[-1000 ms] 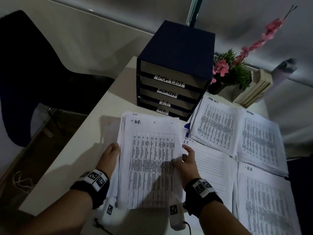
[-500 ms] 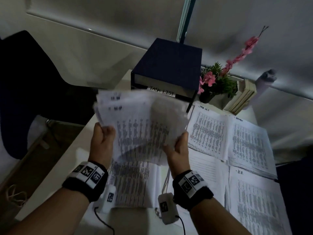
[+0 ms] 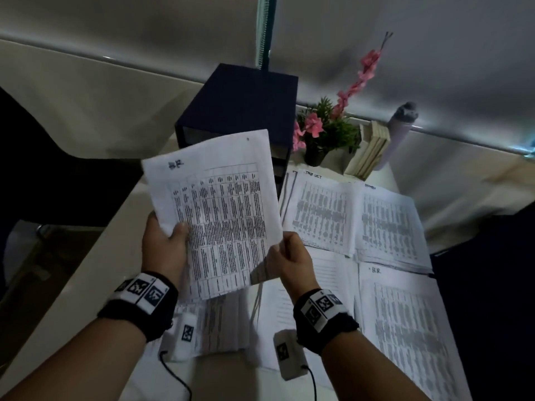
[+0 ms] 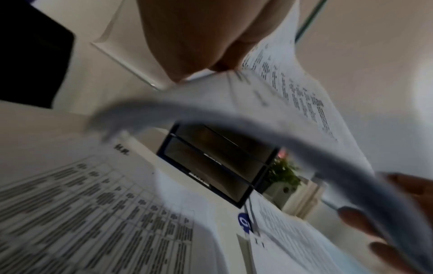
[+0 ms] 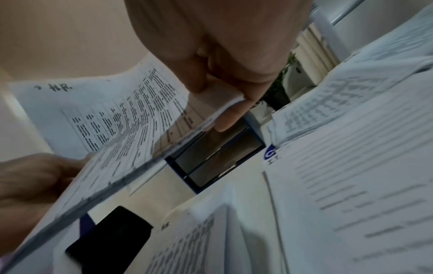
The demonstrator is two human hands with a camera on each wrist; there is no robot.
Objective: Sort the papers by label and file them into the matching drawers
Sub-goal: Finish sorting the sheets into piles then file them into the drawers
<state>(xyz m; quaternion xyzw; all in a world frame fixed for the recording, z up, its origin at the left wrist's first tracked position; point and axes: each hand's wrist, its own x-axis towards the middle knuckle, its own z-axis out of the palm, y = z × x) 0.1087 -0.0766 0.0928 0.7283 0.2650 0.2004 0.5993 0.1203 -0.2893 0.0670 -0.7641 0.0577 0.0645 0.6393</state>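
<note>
I hold a stack of printed sheets marked H.R. point(image 3: 220, 215) up off the table, tilted toward me. My left hand point(image 3: 170, 241) grips its left edge, thumb on the front. My right hand point(image 3: 289, 253) pinches its lower right corner. In the right wrist view the thumb and fingers point(image 5: 227, 120) clamp the stack's edge point(image 5: 131, 166). The dark blue drawer unit point(image 3: 240, 102) stands behind the sheets, which hide most of its drawer fronts; two fronts show in the left wrist view point(image 4: 218, 166). More H.R. sheets point(image 3: 220, 322) lie on the table under my hands.
Sorted piles lie to the right: a task list pile point(image 3: 318, 215), an admin pile point(image 3: 388, 224), lined I.T. sheets point(image 3: 327, 285) and another H.R. pile point(image 3: 405, 328). A potted plant point(image 3: 324, 134), books point(image 3: 370, 151) and a grey bottle point(image 3: 399, 125) stand behind. A dark chair point(image 3: 43, 169) is at left.
Both hands lifted a batch of H.R. sheets from the pile on the table. The batch was fanned out half a second ago and is now gathered into one stack.
</note>
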